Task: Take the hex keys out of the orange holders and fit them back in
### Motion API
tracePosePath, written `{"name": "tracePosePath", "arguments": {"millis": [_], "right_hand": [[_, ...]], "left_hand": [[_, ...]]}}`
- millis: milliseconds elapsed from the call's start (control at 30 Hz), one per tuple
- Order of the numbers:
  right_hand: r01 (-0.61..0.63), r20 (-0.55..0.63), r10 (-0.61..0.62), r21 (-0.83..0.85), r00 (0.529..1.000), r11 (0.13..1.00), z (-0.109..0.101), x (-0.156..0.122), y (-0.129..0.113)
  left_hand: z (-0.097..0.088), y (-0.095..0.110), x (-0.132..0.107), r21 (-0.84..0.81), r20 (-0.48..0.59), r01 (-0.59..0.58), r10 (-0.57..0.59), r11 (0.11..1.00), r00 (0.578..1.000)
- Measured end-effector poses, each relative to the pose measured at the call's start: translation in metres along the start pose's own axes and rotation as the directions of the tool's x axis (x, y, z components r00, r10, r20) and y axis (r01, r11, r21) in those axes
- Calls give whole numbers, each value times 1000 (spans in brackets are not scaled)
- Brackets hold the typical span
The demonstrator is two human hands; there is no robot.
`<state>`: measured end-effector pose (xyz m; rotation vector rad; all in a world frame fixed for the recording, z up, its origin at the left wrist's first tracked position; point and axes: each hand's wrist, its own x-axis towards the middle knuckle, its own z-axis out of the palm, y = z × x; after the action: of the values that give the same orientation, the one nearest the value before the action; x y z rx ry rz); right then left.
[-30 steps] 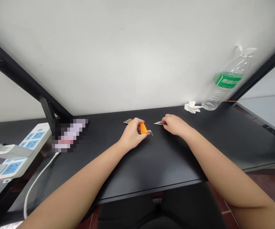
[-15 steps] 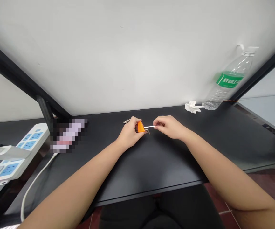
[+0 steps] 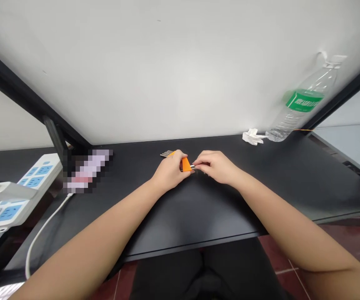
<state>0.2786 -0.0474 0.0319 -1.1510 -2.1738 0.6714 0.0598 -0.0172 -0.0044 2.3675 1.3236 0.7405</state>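
Observation:
My left hand (image 3: 168, 171) is closed around an orange hex-key holder (image 3: 185, 164) near the back of the black table (image 3: 198, 208). Several metal hex keys (image 3: 167, 153) stick out of the holder behind my fingers. My right hand (image 3: 214, 165) pinches a small metal hex key (image 3: 193, 166) whose end meets the holder's right side. Both hands touch each other just above the tabletop.
A clear water bottle with a green label (image 3: 301, 102) leans against the white wall at the back right, with a crumpled white tissue (image 3: 252, 136) beside it. A white power strip with blue sockets (image 3: 17, 193) and its cable (image 3: 42, 237) lie at the left, next to a black frame post (image 3: 55, 139).
My right hand picked a hex key off the table, carried it left, and has pushed it up against the orange holder; the visible length of key has shrunk. My left hand kept holding the holder.

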Motion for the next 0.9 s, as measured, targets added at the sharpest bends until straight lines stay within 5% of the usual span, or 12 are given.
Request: {"name": "tracePosePath", "arguments": {"millis": [200, 333, 467, 600, 900], "right_hand": [[-46, -16, 49, 143, 999, 989, 17, 2, -5], [-49, -55, 44, -93, 998, 994, -2, 2, 12], [-238, -51, 240, -429, 970, 871, -25, 1, 44], [-255, 14, 306, -518, 952, 817, -29, 2, 58], [-274, 26, 355, -584, 935, 765, -23, 3, 49]], "left_hand": [[1, 2, 0, 48, 19, -33, 32, 998, 999], [-3, -1, 0, 28, 12, 23, -23, 999, 1000], [-5, -2, 0, -11, 13, 57, -57, 998, 998], [-5, -3, 0, -41, 21, 65, -64, 997, 998], [-6, -3, 1, -33, 22, 59, -59, 998, 998]]}}
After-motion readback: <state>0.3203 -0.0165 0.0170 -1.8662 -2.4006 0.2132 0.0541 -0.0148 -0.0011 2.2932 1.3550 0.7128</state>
